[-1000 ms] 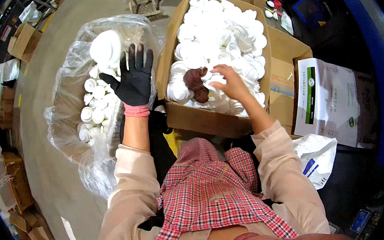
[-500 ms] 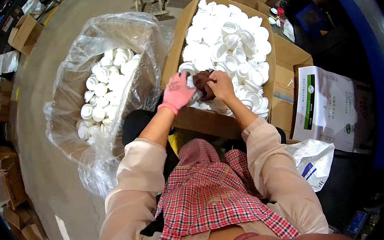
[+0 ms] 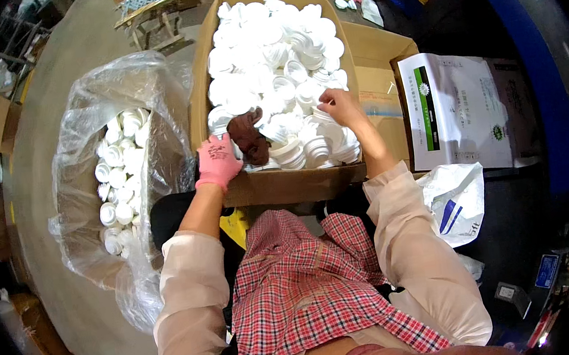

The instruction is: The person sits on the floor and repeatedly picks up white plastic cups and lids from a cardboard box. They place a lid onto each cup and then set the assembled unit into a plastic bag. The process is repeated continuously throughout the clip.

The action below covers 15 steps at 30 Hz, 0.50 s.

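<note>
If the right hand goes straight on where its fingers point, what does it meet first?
The right hand would likely meet white plastic lids in the cardboard box, though depth is unclear.

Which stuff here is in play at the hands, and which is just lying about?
In play, judging by closeness:
- gloved left hand, right hand
- white plastic parts in the cardboard box
- brown cloth between the hands
- probably the plastic-lined container, left

Apparently lying about:
- white-and-green carton
- white bag
</note>
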Each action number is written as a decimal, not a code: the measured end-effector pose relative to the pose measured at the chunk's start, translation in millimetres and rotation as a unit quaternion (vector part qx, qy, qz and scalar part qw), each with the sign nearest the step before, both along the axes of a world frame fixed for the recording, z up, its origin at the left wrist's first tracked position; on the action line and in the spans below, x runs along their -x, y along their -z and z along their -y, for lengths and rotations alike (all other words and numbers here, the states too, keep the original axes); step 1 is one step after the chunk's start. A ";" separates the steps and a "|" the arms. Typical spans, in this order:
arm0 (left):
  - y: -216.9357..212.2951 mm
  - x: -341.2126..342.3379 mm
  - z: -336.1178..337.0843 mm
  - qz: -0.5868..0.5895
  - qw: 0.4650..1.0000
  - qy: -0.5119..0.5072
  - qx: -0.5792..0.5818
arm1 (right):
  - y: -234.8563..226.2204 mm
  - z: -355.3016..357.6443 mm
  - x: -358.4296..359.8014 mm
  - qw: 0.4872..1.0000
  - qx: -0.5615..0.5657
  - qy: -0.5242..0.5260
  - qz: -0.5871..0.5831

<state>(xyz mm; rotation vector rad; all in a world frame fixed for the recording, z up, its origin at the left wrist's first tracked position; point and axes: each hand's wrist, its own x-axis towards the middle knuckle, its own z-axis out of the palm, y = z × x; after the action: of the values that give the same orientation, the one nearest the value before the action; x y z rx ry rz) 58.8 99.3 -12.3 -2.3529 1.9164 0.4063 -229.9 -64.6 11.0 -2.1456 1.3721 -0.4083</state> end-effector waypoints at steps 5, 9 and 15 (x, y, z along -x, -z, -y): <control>-20.1 10.6 6.7 -0.034 0.997 -0.002 0.074 | 14.9 -39.9 -13.9 0.977 0.102 -0.185 0.033; -11.8 16.1 15.5 -0.147 0.970 -0.011 0.196 | 37.1 -60.6 -46.6 0.943 0.120 -0.293 -0.105; -22.0 2.6 15.7 -0.724 0.641 -0.205 0.151 | -23.9 -44.6 -40.2 0.974 -0.110 -0.194 0.035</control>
<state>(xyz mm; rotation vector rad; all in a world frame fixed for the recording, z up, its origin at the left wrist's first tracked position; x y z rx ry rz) 56.2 83.6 9.6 -2.8132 1.5513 2.9409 -189.7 -20.0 34.9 -2.1232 0.8835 -0.1674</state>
